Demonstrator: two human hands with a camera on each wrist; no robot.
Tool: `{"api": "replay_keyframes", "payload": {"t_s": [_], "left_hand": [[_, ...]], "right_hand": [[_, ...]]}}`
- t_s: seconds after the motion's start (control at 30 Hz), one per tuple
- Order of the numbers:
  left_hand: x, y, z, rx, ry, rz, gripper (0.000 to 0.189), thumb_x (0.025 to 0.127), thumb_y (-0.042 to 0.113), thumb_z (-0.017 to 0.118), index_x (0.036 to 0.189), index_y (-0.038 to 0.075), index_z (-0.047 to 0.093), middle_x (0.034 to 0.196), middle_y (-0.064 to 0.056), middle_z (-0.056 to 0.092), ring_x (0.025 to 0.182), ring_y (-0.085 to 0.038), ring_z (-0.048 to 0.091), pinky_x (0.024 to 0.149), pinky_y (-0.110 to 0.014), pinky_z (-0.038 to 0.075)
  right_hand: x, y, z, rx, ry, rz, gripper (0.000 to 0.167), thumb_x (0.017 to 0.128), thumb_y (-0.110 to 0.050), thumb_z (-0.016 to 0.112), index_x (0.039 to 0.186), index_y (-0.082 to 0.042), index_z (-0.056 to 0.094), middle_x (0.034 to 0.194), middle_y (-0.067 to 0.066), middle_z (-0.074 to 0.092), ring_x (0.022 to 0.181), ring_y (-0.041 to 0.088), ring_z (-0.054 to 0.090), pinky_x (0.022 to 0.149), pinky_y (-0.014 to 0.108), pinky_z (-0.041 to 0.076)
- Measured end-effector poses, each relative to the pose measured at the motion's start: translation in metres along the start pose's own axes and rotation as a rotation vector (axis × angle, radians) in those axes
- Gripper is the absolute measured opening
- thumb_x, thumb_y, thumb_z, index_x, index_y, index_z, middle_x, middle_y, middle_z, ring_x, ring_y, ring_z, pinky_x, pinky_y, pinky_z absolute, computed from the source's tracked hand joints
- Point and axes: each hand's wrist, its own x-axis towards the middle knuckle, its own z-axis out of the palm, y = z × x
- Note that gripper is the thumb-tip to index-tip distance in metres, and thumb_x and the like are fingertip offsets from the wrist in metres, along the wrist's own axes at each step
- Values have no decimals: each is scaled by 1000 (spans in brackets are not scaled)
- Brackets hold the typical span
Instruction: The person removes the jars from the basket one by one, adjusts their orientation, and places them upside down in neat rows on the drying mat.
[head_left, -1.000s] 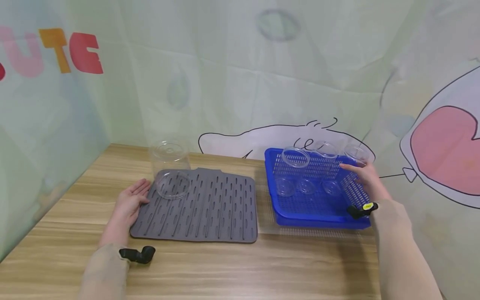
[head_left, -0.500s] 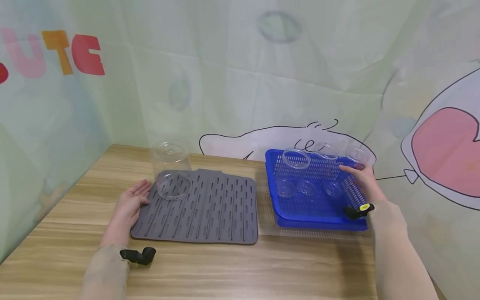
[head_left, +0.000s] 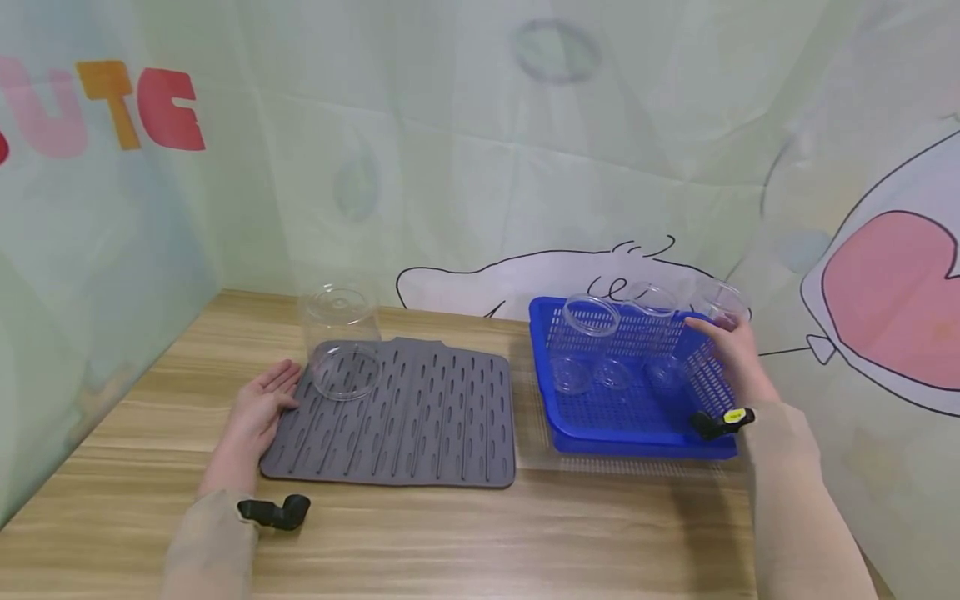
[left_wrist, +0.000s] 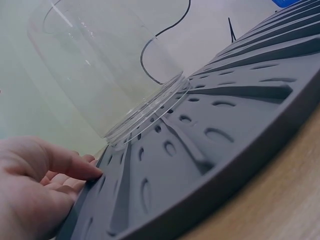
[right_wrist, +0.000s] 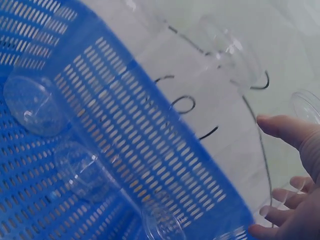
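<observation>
My right hand (head_left: 738,358) holds a clear cup (head_left: 718,298) at the right end of the blue basket (head_left: 637,443), thumb and fingers about its wall. Two more clear cups stand upright in the basket, a left one (head_left: 591,315) and a middle one (head_left: 651,298). In the right wrist view, the fingers (right_wrist: 280,215) are bent and the held cup's outline is faint. My left hand (head_left: 258,408) rests at the left edge of the grey slotted mat (head_left: 420,417), its thumb (left_wrist: 85,167) touching the edge. A larger clear cup (head_left: 341,333) stands rim down on the mat's far left corner.
Mat and basket lie side by side on a wood-grain table (head_left: 450,542). A printed cloth (head_left: 450,167) hangs right behind them and along the sides. The basket's slotted walls rise around the cups.
The right cup has tilted and shifted slightly up and right, with my right hand on it. My left hand, the mat and the larger cup have kept their places.
</observation>
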Motion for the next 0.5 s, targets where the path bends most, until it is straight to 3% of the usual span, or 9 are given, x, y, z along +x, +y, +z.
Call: {"api": "replay_keyframes", "payload": {"t_s": [0.23, 0.4, 0.5], "left_hand": [[1, 1, -1, -18, -7, 1, 82, 85, -25, 32, 155, 1, -1, 163, -18, -1, 151, -25, 6, 123, -28, 15], [-1, 4, -1, -43, 1, -13, 81, 87, -22, 33, 156, 3, 0, 164, -16, 0, 152, -23, 8, 123, -28, 16], [-2, 8, -1, -60, 24, -12, 78, 90, -19, 36, 156, 5, 3, 164, -14, 3, 152, -22, 11, 120, -24, 22]], "right_hand": [[-10, -20, 0, 106, 141, -6, 90, 91, -29, 65, 157, -7, 8, 164, 14, 14, 150, 31, 18, 124, 44, 22], [-16, -34, 0, 87, 227, -45, 87, 88, -29, 70, 155, -11, 18, 162, 10, 23, 149, 25, 23, 123, 38, 25], [-20, -44, 1, 85, 268, -71, 86, 86, -27, 72, 155, -16, 21, 161, 7, 26, 148, 22, 25, 122, 36, 28]]}}
